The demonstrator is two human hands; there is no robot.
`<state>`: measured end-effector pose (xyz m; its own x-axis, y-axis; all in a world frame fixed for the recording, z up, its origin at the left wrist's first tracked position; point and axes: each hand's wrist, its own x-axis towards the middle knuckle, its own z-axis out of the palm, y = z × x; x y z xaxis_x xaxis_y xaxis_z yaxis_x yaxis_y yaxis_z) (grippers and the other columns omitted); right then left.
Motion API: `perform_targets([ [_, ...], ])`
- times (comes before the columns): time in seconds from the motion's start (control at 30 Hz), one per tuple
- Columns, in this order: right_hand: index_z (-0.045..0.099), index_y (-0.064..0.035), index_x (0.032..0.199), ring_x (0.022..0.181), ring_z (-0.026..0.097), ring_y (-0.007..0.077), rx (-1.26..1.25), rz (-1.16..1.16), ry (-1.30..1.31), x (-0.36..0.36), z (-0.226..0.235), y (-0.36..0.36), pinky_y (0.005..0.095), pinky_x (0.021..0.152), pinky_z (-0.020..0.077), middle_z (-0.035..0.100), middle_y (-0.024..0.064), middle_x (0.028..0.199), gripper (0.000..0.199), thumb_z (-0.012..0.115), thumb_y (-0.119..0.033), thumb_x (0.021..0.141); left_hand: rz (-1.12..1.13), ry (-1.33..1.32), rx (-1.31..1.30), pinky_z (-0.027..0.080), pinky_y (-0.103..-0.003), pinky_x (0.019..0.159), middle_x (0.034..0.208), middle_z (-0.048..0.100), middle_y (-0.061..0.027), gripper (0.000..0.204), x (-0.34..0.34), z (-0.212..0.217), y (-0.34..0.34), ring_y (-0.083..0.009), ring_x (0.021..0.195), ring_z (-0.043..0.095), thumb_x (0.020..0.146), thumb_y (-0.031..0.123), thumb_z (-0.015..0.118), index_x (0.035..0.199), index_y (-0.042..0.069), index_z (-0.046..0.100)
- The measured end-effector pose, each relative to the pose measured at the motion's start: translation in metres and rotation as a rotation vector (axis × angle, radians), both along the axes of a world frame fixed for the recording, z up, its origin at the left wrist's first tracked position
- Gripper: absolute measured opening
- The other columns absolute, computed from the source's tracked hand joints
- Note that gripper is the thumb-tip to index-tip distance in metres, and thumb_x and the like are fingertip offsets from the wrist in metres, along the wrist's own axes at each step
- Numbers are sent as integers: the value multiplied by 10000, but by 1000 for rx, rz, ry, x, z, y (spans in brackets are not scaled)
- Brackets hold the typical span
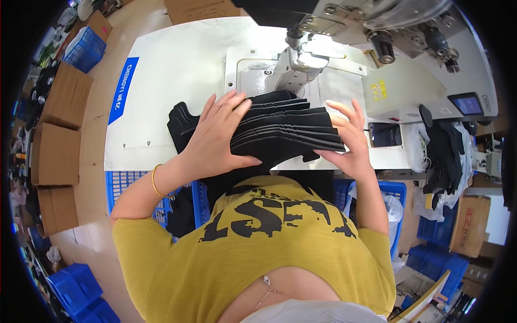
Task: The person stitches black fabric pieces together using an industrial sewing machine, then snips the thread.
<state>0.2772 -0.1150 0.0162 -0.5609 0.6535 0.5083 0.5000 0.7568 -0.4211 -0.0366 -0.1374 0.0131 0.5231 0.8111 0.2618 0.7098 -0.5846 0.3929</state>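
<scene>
A thick stack of black fabric pieces [288, 126] with grey edges lies fanned out at the front edge of the white sewing table [145, 97]. My left hand [221, 134] spans the stack's left part, fingers over the far side and thumb on the near side. At the right end my right hand [350, 137] grips the layers, with the thumb below and the fingers bent over the top. More black fabric [183, 121] sticks out beyond my left hand. Just behind the stack stands the sewing machine's needle area [299, 67]; the stack's far edge is close to it.
The machine head [350, 21] hangs over the table's back right. A phone [385, 134] lies right of my right hand, beside a clear plastic bag [417, 148]. Blue baskets [113, 188] stand under the front edge. Cardboard boxes [59, 156] line the left floor.
</scene>
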Motion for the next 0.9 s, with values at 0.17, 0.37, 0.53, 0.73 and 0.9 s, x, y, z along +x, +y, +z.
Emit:
perform_targets([
  [0.17, 658, -62, 1000, 982, 619, 259, 37, -19, 11, -7, 9, -15, 441, 984, 355, 674, 57, 1010, 423, 846, -193, 645, -111, -82, 100, 375, -458, 1029, 1336, 493, -178, 691, 5, 1, -16, -355, 1263, 454, 705, 273, 825, 1245, -4, 493],
  [0.37, 572, 1, 1207, 845, 618, 281, 59, -216, -45, -32, 3, -25, 372, 819, 434, 649, 110, 926, 595, 806, -236, 714, -55, -247, -240, 525, -361, 764, 967, 663, -163, 529, 13, 8, -12, -334, 864, 672, 804, 213, 766, 1223, 15, 510],
  [0.53, 504, -12, 1313, 1049, 590, 242, -311, -267, 367, -15, 7, 4, 344, 923, 442, 617, 151, 1119, 475, 584, -281, 931, -72, -458, -749, 516, -290, 806, 926, 695, -89, 411, -45, 30, 34, -130, 838, 628, 788, 139, 759, 1130, -14, 589],
  [0.73, 547, 2, 1262, 978, 591, 179, -729, -181, 207, -22, -28, 10, 300, 828, 476, 605, 112, 1052, 471, 691, -250, 892, -434, -68, -439, 261, -428, 1135, 1483, 307, -165, 492, -38, 14, 34, -368, 1364, 312, 676, 50, 810, 1121, 30, 601],
  [0.9, 521, -4, 1251, 1031, 562, 237, -439, -198, 107, -28, -32, 9, 348, 869, 468, 570, 119, 1112, 625, 809, -184, 726, -329, -116, -329, 268, -442, 1140, 1541, 245, -241, 419, -29, 2, 22, -402, 1389, 302, 689, 74, 804, 1051, 29, 598],
])
